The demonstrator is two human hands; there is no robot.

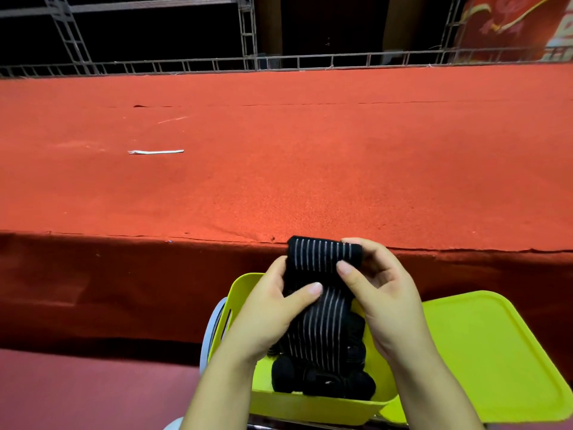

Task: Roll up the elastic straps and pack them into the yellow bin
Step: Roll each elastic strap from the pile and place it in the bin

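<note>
Strap in hand: one black elastic strap with thin pale stripes, held above the yellow bin; its top end is rolled over, its lower length hangs down into the bin.
Left hand: fingers curled round the strap's left side, thumb pressed across its striped front.
Right hand: thumb and fingers pinching the rolled top end from the right.
Bin contents: black rolled straps lie on the bottom, packed close together; two rounded ends show plainly, the exact count is hard to tell.
Lid: one yellow lid lies flat just right of the bin, touching its edge.
Stage: a raised platform covered in red carpet stands behind the bin.
Carpet: one white strip lies far left on it, well apart from the hands.
Behind: metal truss frames.
</note>
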